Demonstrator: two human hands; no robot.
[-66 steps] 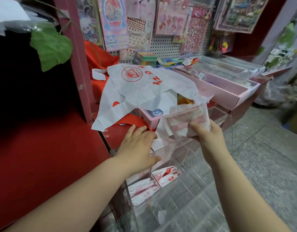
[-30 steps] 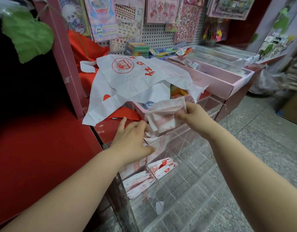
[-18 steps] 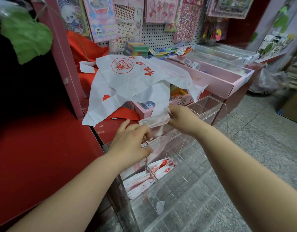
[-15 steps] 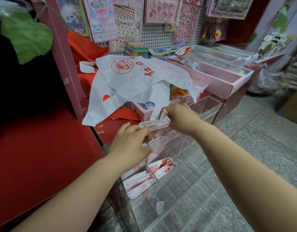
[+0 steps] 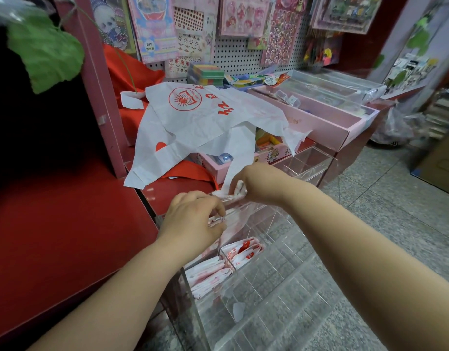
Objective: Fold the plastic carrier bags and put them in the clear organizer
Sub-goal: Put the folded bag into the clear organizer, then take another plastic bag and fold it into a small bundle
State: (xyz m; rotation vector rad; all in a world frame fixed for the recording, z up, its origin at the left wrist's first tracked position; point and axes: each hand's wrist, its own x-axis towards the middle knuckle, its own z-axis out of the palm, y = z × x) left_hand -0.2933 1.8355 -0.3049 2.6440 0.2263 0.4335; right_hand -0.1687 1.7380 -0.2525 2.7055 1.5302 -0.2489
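Hands meet in the middle of the frame, with a small folded carrier bag (image 5: 237, 193) between them. The right hand (image 5: 261, 182) pinches its upper right end with curled fingers. The left hand (image 5: 193, 221) pinches the lower left end, fingers curled in too. So the bag's long side runs on a slant, from lower left up to upper right. The clear organizer (image 5: 281, 287) sits right under both hands, toward the bottom of the frame. Two of its slots, below the left hand, already have folded bags (image 5: 243, 250) in them. The left hand is nearer those slots, so I think the bag goes down that way next. One big white carrier bag (image 5: 208, 117) with red print lies spread out in the upper middle, not folded yet.
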